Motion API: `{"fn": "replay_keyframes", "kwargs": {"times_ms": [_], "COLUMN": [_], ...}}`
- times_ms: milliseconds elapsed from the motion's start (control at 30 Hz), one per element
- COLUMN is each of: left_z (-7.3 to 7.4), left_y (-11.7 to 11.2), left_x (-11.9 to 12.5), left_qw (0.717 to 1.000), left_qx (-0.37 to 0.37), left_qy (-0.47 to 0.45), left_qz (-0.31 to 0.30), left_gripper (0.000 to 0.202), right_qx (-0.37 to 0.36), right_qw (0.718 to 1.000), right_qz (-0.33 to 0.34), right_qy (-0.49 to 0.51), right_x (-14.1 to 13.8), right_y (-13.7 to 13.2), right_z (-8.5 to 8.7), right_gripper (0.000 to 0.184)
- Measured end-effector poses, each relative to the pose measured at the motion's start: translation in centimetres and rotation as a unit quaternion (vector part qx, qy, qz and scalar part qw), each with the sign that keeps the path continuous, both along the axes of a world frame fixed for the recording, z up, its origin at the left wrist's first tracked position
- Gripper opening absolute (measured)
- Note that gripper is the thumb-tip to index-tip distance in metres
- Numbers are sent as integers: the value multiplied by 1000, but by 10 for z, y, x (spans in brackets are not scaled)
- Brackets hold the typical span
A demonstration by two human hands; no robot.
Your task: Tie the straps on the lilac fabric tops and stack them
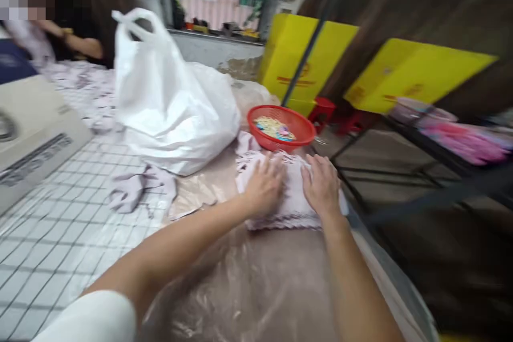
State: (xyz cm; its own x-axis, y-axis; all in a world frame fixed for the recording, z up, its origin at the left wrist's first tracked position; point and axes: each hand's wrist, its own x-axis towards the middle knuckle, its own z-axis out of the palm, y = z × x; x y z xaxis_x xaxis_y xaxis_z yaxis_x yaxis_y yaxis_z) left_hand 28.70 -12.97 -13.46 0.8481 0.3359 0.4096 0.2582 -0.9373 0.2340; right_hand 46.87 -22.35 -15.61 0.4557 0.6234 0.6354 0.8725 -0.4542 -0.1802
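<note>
Two flat, open hands, left hand then right hand, press a soft, light cloth stack lying just before the red basket; it looks floppy, best gripped at its side edges.

Table under clear plastic sheeting, pale fabric stack beneath the fingers, red basket just beyond the fingertips, white plastic bag left of them
</note>
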Motion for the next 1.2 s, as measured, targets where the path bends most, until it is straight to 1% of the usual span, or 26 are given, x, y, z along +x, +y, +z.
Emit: {"fn": "replay_keyframes", "kwargs": {"times_ms": [100, 167, 233, 300, 333, 400, 467, 500, 533, 567, 600, 633, 667, 700, 767, 800, 833, 867, 900, 933, 967, 1000, 1033, 1067, 1133, 1200], "left_z": [-18, -29, -33, -29, -26, -20, -18, -20, -22, -26, -29, -32, -34, -35, -34, -31, -28, -25, -21, -17, -15, -13, -13, -14, -20, -29], "left_y": [8, 9, 8, 9, 11, 22, 41, 54, 69, 85, 101, 115, 127, 134, 132, 123, 109, 92, 74, 57, 44, 35, 31, 32, 45, 63], "left_x": [22, 29, 31, 25, 17, -14, -64, -96, -129, -162, -193, -222, -245, -263, -285, -291, -294, -297, -300, -305, -311, -317, -323, -329, -334, -331], "left_qw": [995, 994, 995, 997, 998, 999, 998, 997, 992, 979, 959, 937, 922, 920, 924, 932, 945, 960, 973, 978, 975, 968, 963, 961, 950, 929], "left_qx": [-37, -51, -55, -54, -49, -29, -15, -20, -33, -49, -64, -78, -94, -103, -114, -115, -119, -127, -143, -170, -205, -237, -261, -272, -258, -232], "left_qy": [93, 91, 71, 44, 25, -20, -55, -64, -67, -61, -45, -17, 25, 42, 68, 70, 74, 79, 85, 91, 90, 79, 60, 36, 1, 10], "left_qz": [32, 43, 44, 32, 21, 3, 14, 44, 103, 188, 273, 339, 374, 375, 358, 335, 296, 237, 159, 73, 10, -22, -11, 36, 174, 290], "left_gripper": [64, 66, 65, 65, 64, 58, 47, 43, 38, 34, 35, 36, 34, 27, 21, 21, 21, 20, 17, 16, 16, 17, 20, 23, 27, 30], "right_qx": [-79, -110, -108, -76, -49, 16, 72, 86, 93, 95, 96, 97, 99, 97, 62, 25, -9, -37, -53, -58, -56, -52, -51, -52, -68, -95], "right_qw": [996, 992, 991, 994, 996, 995, 989, 986, 983, 981, 977, 972, 965, 956, 929, 910, 889, 871, 859, 855, 858, 865, 872, 877, 880, 869], "right_qz": [46, 56, 62, 70, 75, 95, 121, 134, 147, 163, 184, 210, 243, 277, 350, 389, 422, 446, 457, 455, 442, 420, 397, 374, 350, 357], "right_qy": [24, 42, 46, 36, 25, -7, -39, -48, -51, -49, -42, -30, -12, 16, 102, 146, 178, 204, 224, 241, 256, 270, 284, 296, 315, 328], "right_x": [-9, -8, -3, -1, -2, -10, -27, -40, -56, -74, -95, -119, -144, -169, -217, -236, -251, -262, -267, -269, -267, -264, -260, -256, -255, -262], "right_y": [33, 43, 47, 46, 44, 36, 23, 16, 10, 5, 1, 0, 1, 2, 8, 10, 11, 11, 10, 7, 4, 1, -2, -5, -6, -4], "right_z": [-20, -33, -39, -36, -32, -19, -6, -1, 2, 3, 2, -1, -6, -11, -21, -25, -28, -29, -30, -30, -29, -28, -27, -26, -25, -25], "right_gripper": [45, 48, 51, 55, 57, 57, 52, 47, 41, 36, 30, 24, 18, 15, 13, 14, 13, 13, 13, 13, 13, 13, 14, 14, 15, 15]}}
